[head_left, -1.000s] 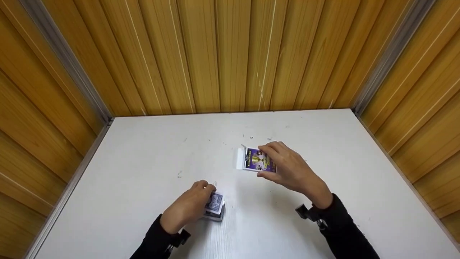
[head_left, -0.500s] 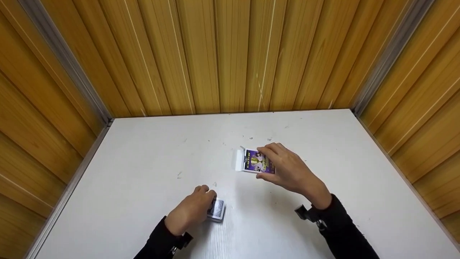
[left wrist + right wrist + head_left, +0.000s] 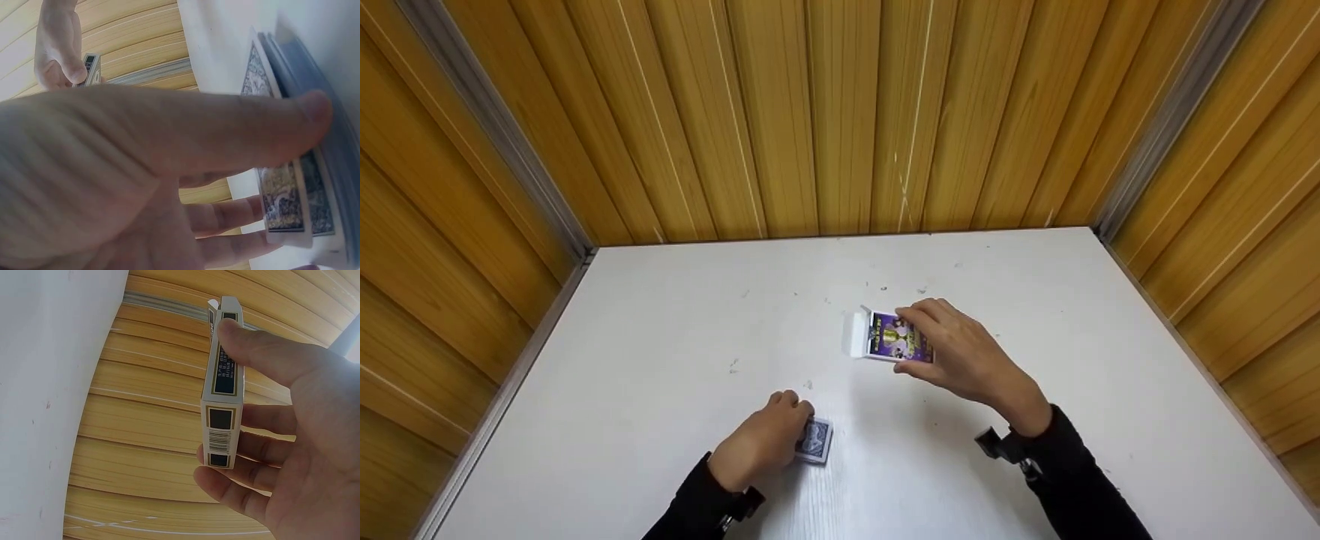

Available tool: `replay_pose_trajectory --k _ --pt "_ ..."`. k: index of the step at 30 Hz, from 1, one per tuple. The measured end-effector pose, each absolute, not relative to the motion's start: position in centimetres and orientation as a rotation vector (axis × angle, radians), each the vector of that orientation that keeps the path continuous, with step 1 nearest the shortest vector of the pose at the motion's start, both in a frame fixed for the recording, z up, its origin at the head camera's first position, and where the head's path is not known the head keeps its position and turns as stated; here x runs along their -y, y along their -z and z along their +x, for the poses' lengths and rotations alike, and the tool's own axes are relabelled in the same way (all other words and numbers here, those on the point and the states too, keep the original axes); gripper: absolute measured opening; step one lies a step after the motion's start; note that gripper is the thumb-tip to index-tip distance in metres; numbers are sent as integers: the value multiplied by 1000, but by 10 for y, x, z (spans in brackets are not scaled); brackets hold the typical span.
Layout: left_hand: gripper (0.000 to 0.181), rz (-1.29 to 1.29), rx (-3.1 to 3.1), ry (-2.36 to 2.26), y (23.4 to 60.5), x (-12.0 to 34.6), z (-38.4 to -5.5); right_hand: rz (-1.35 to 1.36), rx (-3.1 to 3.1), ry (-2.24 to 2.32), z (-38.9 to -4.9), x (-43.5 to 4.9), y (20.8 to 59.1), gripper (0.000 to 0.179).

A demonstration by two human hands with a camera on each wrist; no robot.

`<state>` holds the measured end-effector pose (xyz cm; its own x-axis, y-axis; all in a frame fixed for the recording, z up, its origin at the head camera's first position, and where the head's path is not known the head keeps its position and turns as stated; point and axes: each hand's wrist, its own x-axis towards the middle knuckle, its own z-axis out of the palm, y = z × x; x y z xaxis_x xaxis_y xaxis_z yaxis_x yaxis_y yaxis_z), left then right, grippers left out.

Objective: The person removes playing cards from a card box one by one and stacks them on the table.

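My left hand (image 3: 765, 441) grips a deck of blue-backed playing cards (image 3: 816, 441) low at the table's near middle. In the left wrist view the thumb lies across the deck's edge (image 3: 336, 180), with fingertips on the far side; the outer cards stand slightly apart from the rest. Up and to the right, my right hand (image 3: 971, 358) holds a purple card box (image 3: 892, 337) above the table, its white end flap (image 3: 857, 335) folded out to the left. From the right wrist, the thumb presses one narrow side of the box (image 3: 220, 424) and fingers support the other. The box's inside is hidden.
The white tabletop (image 3: 675, 322) carries small dark scuffs. Yellow wood-look panels (image 3: 840, 120) wall it at the back and both sides, with grey metal strips (image 3: 536, 161) at the corners. A small black device (image 3: 997, 442) sits on each wrist.
The top cards, raised and offset from the deck a second ago, now lie down on it. My left hand has shifted slightly right and toward me; the right hand has barely moved.
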<state>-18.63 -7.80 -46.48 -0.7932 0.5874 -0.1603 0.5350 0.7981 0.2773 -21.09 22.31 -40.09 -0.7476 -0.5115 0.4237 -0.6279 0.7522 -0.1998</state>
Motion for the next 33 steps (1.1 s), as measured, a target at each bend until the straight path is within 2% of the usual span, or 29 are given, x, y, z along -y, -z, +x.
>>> replay_pose_trajectory --k 22,33 --pt "39 822 -2768 -173 471 75 -185 896 2602 -489 -211 -222 403 69" --pt "48 821 -2766 -131 472 76 -186 900 2610 -491 -211 -221 403 69"
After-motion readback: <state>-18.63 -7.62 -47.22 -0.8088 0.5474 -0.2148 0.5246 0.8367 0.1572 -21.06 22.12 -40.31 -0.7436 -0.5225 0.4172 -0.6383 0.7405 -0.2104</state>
